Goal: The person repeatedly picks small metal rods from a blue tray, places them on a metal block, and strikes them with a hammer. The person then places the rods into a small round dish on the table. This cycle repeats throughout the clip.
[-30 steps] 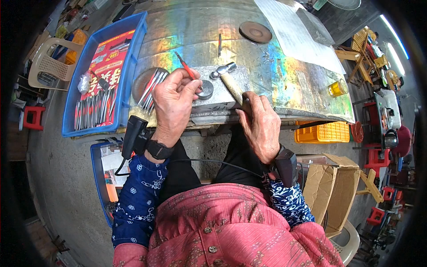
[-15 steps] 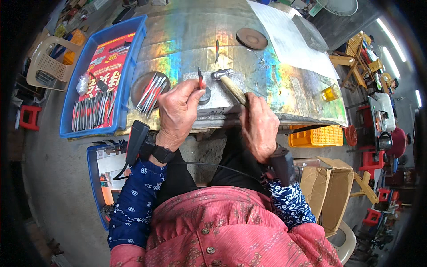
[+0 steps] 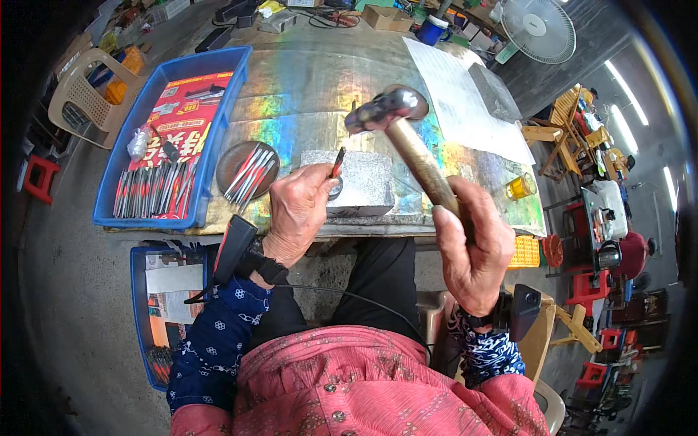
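My left hand pinches a small blade with a dark tip and a red band, upright at the left part of a grey speckled block. A small dark round piece sits just below those fingertips. My right hand is closed round the wooden handle of a hammer, raised to the right of the block, its metal head apart from the blade. Left of the block, a dark round dish bears several slim red-and-silver blades.
A blue tray at the left holds a row of similar blades on red printed paper. White sheets, a grey slab and a yellow jar lie to the right. A fan stands far right.
My right hand has lifted the hammer up and to the right, away from the blade. My left hand keeps its pinch on the blade, which now leans slightly.
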Demonstrator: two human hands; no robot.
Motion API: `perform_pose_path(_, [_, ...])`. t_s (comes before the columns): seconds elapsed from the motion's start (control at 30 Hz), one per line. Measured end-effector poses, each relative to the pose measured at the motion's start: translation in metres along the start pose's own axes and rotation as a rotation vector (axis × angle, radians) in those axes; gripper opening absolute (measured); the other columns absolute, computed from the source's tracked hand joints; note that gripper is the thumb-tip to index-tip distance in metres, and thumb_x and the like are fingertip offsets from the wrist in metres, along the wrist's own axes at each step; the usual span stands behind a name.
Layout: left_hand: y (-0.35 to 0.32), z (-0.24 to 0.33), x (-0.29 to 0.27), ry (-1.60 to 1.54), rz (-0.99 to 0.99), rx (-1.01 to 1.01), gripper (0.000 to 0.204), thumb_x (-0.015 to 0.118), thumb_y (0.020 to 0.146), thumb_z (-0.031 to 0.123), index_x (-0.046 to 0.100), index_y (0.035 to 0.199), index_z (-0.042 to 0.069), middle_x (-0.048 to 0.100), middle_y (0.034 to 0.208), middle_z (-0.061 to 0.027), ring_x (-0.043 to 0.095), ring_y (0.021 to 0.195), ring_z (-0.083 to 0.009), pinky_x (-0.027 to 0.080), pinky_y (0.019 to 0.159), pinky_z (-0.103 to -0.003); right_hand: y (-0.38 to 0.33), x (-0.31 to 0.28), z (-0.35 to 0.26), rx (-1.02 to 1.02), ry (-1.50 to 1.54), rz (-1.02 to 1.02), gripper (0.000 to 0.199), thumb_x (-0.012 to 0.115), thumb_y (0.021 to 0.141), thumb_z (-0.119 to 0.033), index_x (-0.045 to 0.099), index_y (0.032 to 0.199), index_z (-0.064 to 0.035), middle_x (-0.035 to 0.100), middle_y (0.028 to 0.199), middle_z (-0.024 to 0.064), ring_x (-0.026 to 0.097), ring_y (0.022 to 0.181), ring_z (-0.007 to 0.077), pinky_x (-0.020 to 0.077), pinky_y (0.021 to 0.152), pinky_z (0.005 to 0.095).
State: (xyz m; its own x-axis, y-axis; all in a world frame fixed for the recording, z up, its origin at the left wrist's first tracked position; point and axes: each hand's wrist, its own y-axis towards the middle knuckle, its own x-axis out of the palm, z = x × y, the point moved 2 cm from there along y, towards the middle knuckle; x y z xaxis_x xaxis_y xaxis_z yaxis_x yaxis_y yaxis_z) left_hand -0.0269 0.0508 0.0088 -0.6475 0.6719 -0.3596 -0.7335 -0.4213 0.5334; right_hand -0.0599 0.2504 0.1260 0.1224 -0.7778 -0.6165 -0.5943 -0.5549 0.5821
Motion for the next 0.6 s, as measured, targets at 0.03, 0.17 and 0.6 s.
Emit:
perform_pose_path(0.03, [0.0, 0.0, 0.0, 0.0, 0.007, 0.013, 0.014, 0.068, 0.08, -0.003, 0.069, 0.094, -0.003, 0.071, 0.087, -0.0146, 0.069, 0.078, -0.0197, 0.053, 0.067, -0.029, 0.002, 0.0, -0.001, -0.005, -0.08, -0.06, 0.028, 0.066, 0.084, -0.003, 0.059, 0.111, 0.0024, 0.064, 0.082, 0.0152, 0.063, 0.064, 0.0199, 0.0502, 0.06, 0.0287])
perform_pose_path(0.17, [-0.001, -0.001, 0.0, 0.009, 0.01, 0.015, 0.014, 0.068, 0.08, -0.003, 0.068, 0.094, -0.003, 0.071, 0.087, -0.0146, 0.069, 0.078, -0.0197, 0.053, 0.067, -0.029, 0.006, -0.01, -0.012, -0.038, -0.085, -0.04, 0.027, 0.065, 0.085, -0.005, 0.06, 0.11, 0.0035, 0.064, 0.078, 0.0133, 0.063, 0.064, 0.0183, 0.0497, 0.06, 0.028])
perform_pose_path(0.6, [0.0, -0.001, 0.0, -0.029, 0.017, 0.017, 0.015, 0.067, 0.079, -0.004, 0.068, 0.095, -0.004, 0.071, 0.087, -0.0154, 0.07, 0.077, -0.021, 0.053, 0.067, -0.029, 0.011, -0.003, -0.001, 0.057, -0.088, -0.173, 0.023, 0.064, 0.087, -0.006, 0.062, 0.108, 0.0023, 0.062, 0.074, 0.0167, 0.062, 0.06, 0.0233, 0.0484, 0.057, 0.0312])
